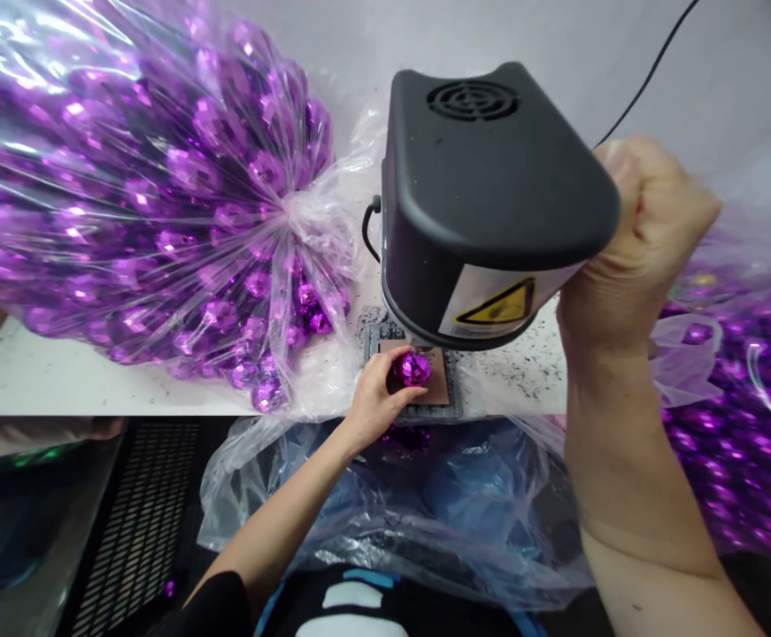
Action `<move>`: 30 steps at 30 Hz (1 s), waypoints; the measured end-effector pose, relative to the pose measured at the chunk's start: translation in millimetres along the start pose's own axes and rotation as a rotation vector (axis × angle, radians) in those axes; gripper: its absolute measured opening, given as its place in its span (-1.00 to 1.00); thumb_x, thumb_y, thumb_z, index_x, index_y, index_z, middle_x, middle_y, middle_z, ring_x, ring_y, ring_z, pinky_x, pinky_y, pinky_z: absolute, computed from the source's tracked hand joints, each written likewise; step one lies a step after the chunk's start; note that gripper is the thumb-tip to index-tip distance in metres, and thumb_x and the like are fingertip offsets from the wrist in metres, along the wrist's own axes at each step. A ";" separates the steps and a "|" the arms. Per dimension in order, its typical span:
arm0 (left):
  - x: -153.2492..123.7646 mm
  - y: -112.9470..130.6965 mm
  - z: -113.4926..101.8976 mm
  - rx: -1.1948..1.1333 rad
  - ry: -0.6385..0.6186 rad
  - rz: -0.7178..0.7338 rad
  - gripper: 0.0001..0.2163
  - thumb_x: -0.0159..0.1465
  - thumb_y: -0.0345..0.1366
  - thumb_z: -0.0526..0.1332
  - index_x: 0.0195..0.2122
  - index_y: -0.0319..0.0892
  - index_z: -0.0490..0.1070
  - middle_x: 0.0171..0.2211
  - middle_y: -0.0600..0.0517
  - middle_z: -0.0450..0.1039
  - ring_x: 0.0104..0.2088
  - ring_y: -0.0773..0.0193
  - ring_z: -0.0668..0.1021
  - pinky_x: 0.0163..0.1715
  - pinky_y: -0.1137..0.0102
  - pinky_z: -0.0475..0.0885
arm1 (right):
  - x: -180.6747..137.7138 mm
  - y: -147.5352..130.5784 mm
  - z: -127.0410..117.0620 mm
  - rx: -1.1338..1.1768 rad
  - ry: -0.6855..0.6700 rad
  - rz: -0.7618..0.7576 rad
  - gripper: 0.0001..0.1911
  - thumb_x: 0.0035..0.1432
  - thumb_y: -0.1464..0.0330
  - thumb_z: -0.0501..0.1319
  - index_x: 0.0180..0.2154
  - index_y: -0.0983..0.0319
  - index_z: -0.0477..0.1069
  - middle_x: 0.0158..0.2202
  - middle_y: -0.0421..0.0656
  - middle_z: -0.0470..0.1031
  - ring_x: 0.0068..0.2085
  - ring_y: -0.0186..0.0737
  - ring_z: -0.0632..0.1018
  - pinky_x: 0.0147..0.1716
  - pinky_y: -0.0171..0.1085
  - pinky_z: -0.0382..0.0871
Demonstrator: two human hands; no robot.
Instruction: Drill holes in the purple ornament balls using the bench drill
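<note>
Between the thumb and fingers of my left hand (377,395) is a shiny purple faceted ball (414,368). The ball is over a brown pad (436,382) on a grey base plate (453,409), just below the front of a black machine head (491,195). A round vent and a yellow warning label (499,303) mark the machine's housing. My right hand (643,208) is raised in a fist against the right side of the housing; whatever its fingers close around is hidden.
A large clear bag of purple balls (139,212) lies tied on the white table (59,376) at left. More purple balls (750,425) fill a bag at right. An open clear bag (385,531) hangs below the table's front edge. Dark flakes litter the tabletop. A black cable (654,66) runs up the wall.
</note>
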State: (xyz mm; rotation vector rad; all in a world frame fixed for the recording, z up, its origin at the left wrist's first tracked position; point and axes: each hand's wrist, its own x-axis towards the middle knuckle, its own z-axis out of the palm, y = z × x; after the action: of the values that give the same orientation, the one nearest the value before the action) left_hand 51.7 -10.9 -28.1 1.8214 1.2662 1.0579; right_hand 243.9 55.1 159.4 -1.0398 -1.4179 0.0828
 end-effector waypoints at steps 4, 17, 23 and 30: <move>2.1 -2.7 0.3 -0.001 0.017 0.016 -0.51 0.14 -0.31 0.44 0.08 -0.12 0.38 0.00 -0.06 0.52 0.01 0.11 0.54 0.05 0.17 0.44 | 0.5 -4.5 -1.1 -0.012 -0.010 0.018 -0.58 0.33 0.18 0.04 -0.52 0.24 0.03 -0.53 -0.26 -0.08 -0.46 -0.47 0.04 -0.42 -0.32 -0.07; 17.3 -4.2 -16.9 -0.095 0.118 -0.250 -0.64 0.25 -0.05 0.31 -0.03 -0.15 0.52 -0.09 -0.07 0.57 -0.04 0.10 0.54 0.07 0.19 0.38 | 1.0 -4.9 -1.3 -0.030 -0.030 0.008 -0.56 0.34 0.17 0.00 -0.51 0.24 -0.05 -0.51 -0.26 -0.09 -0.46 -0.50 0.02 -0.43 -0.38 -0.07; 14.5 -5.2 -15.8 -0.039 0.063 -0.250 -0.62 0.29 0.00 0.25 -0.01 -0.15 0.52 -0.21 -0.04 0.54 -0.14 0.12 0.52 -0.02 0.22 0.38 | -0.8 -5.7 -2.1 -0.054 -0.029 0.016 -0.55 0.35 0.15 -0.01 -0.50 0.24 -0.06 -0.50 -0.25 -0.09 -0.45 -0.49 0.03 -0.41 -0.37 -0.05; 11.8 -6.6 -2.8 0.214 0.079 -0.038 -0.64 0.29 -0.03 0.27 -0.02 -0.17 0.46 -0.20 -0.06 0.51 -0.16 0.09 0.49 -0.03 0.16 0.34 | -0.1 -7.6 -1.6 -0.069 -0.037 0.025 -0.59 0.34 0.23 -0.01 -0.52 0.22 -0.07 -0.51 -0.23 -0.10 -0.45 -0.43 0.03 -0.42 -0.33 -0.04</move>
State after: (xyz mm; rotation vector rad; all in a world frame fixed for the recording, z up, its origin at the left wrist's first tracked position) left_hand 48.9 2.5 -29.7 1.9203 1.5052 1.0139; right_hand 241.3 49.7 164.4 -1.1184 -1.4494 0.0718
